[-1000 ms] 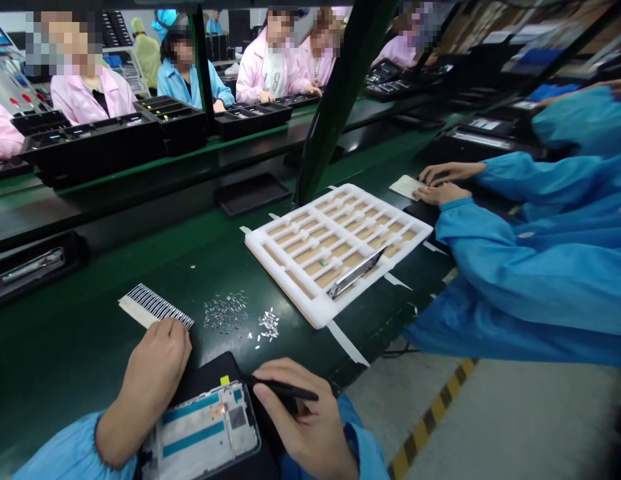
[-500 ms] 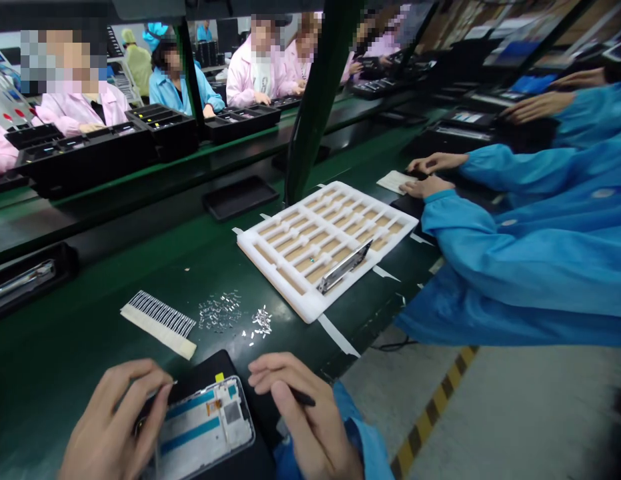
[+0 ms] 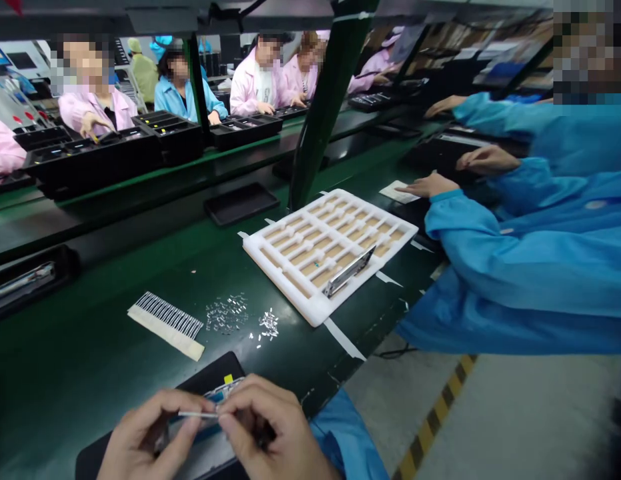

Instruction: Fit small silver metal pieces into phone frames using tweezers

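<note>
- left hand (image 3: 150, 437) pinches one white strip (image 3: 197, 415) between its fingertips
- right hand (image 3: 275, 427) curls closed above one phone frame (image 3: 226, 393) (its grip hidden) on one black mat (image 3: 210, 367)
- silver bits (image 3: 226, 313) lie beyond, too small to count

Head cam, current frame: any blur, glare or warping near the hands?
Head view: wide-angle warp makes the green upright post lean; lighting is even, with only mild sheen on the green bench; the left hand and right hand look reasonably sharp but cover most of the phone frame; a mosaic block hides the top-right corner.
</note>
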`<state>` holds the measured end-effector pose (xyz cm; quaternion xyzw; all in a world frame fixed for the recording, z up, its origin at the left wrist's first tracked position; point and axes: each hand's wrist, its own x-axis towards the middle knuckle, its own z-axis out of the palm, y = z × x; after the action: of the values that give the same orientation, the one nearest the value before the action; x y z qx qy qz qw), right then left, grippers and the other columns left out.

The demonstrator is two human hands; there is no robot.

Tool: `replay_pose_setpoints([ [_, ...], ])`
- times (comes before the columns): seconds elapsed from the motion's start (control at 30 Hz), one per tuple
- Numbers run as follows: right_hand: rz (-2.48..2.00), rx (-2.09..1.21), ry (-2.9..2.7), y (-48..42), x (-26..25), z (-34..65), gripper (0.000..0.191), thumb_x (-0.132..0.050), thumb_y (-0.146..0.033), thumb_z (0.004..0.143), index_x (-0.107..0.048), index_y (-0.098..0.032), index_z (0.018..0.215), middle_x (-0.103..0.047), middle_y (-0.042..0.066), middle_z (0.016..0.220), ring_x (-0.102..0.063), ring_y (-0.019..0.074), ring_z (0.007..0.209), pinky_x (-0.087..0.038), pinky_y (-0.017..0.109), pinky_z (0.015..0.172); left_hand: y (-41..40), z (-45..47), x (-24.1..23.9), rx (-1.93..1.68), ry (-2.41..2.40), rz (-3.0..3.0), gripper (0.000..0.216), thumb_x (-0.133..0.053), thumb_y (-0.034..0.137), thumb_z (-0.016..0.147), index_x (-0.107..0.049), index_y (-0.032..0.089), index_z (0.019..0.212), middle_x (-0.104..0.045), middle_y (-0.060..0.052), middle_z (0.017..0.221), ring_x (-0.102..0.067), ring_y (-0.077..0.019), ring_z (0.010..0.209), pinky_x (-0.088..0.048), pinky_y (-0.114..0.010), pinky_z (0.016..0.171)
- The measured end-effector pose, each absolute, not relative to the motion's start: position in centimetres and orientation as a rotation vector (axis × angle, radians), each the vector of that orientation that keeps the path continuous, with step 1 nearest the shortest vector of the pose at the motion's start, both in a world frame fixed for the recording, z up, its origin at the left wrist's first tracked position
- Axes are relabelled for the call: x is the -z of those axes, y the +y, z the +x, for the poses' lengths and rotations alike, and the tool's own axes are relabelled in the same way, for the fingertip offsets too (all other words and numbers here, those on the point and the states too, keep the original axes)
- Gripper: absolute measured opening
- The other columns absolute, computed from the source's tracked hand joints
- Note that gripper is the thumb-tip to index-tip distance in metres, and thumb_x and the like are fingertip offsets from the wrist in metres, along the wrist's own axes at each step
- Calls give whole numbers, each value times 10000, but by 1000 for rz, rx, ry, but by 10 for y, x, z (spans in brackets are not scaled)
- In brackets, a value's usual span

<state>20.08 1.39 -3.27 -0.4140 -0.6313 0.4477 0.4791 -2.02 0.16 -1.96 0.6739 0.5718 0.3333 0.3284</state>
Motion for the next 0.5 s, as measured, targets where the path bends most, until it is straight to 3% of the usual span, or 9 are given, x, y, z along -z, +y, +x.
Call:
replay_pose_setpoints([
  [0.1, -999, -955, -1753, 25, 36, 217, 175, -576, -166, 1031, -744, -172, 983, -715, 59, 919, -663, 148, 729, -487, 239, 630, 28, -48, 34, -666, 1587, 2387, 366, -583, 469, 1070, -716, 266, 1345, -773, -83, 1379, -772, -254, 1229, -654, -368, 1030],
  [0.17, -997, -836, -1994, 35, 39, 227, 237, -510, -81, 1007, -721, -176, 1058, -715, 70, 1008, -695, 176, 822, -499, 271, 684, 44, -63, 45, -555, 1689, 2641, 443, -489, 460, 1105, -681, 235, 1435, -716, -107, 1476, -724, -304, 1314, -634, -491, 1083],
  [0.33, -937, -517, -2480, 52, 40, 237, 361, -502, 52, 804, -657, -191, 1019, -705, 48, 1032, -679, 208, 824, -420, 323, 602, 55, -86, 54, -500, 1792, 2716, 486, -403, 403, 1133, -787, 128, 1246, -795, -156, 1309, -760, -374, 1218, -614, -635, 1074],
  [0.43, -872, -408, -2565, 52, 39, 232, 314, -493, 57, 876, -629, -203, 988, -697, 30, 992, -663, 201, 774, -397, 341, 583, 40, -84, 41, -509, 1793, 2754, 477, -402, 403, 1136, -768, 125, 1259, -785, -156, 1328, -756, -365, 1220, -645, -593, 1027],
  [0.5, -872, -363, -2597, 51, 38, 229, 288, -487, 44, 940, -626, -200, 1002, -699, 30, 992, -666, 204, 771, -387, 350, 571, 25, -74, 29, -536, 1732, 2746, 406, -447, 417, 1130, -760, 183, 1241, -798, -108, 1284, -773, -299, 1168, -666, -487, 993],
])
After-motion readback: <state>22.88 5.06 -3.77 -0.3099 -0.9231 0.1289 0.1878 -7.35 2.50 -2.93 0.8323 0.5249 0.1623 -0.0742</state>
